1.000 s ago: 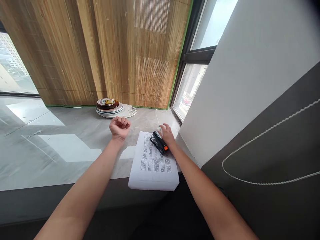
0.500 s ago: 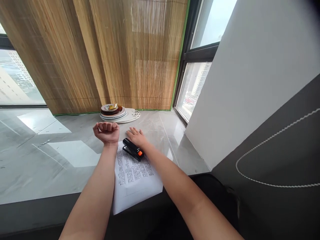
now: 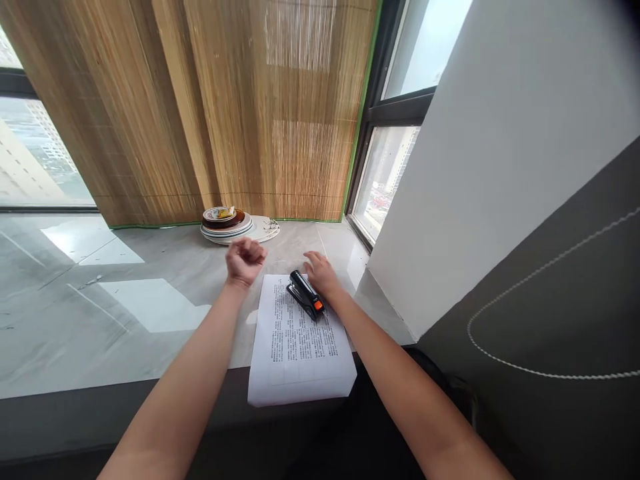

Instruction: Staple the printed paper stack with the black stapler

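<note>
Black, elongated, plastic-looking stapler: likely rigid, light; grip mid-body
Left hand: curled into fist
Right hand: loosely spread

I can't read the tiny print on the paper, nor make out the yellow thing atop the far plates. Whether the right hand touches the stapler is hard to tell; the white cord runs out of sight at right.

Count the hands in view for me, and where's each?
2: the left hand, curled into a fist near the printed paper's far left corner; the right hand, just right of the black stapler.
</note>
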Tool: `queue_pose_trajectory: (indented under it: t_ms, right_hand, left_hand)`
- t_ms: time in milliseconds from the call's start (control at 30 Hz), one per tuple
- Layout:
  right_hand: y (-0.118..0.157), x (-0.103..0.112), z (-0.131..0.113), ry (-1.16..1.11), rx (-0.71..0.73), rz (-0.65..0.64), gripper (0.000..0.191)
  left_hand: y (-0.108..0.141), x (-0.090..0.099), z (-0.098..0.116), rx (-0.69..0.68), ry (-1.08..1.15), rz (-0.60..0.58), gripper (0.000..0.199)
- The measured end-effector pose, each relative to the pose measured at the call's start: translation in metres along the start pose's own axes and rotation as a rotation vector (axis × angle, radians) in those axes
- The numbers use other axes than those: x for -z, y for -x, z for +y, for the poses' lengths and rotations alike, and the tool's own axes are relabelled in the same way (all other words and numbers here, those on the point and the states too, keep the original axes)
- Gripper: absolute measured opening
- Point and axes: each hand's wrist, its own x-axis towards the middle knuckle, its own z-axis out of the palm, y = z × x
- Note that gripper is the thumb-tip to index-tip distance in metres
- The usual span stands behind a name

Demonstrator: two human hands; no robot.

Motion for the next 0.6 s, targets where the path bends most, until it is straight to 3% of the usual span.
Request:
queue_pose_trajectory:
  t_ms: [67, 100, 233, 300, 433, 600]
  right_hand:
    - [0.01, 0.02, -0.004, -0.159, -0.002, 0.066, 0.034]
    - [0.018, 0.029, -0.005, -0.237, 0.015, 0.035, 0.037]
    - [0.056, 0.046, -0.013, -0.334, 0.114, -0.24, 0.045]
    - [0.071, 0.043, -0.018, -0.258, 0.135, -0.249, 0.052]
    - [0.079, 0.031, -0.025, -0.146, 0.107, -0.15, 0.027]
    - [0.072, 0.029, -0.02, -0.292, 0.078, -0.114, 0.035]
  left_hand:
    - [-0.002, -0.003, -0.014, 0.137, -0.14, -0.059, 0.049]
    - [-0.002, -0.004, -0.022, 0.206, -0.208, -0.082, 0.049]
    - [0.001, -0.003, -0.046, 0.417, -0.415, -0.097, 0.05]
    - [0.004, -0.002, -0.052, 0.429, -0.467, -0.103, 0.049]
    - [0.008, -0.003, -0.054, 0.371, -0.505, -0.102, 0.049]
    - [0.012, -0.006, -0.052, 0.303, -0.507, -0.062, 0.052]
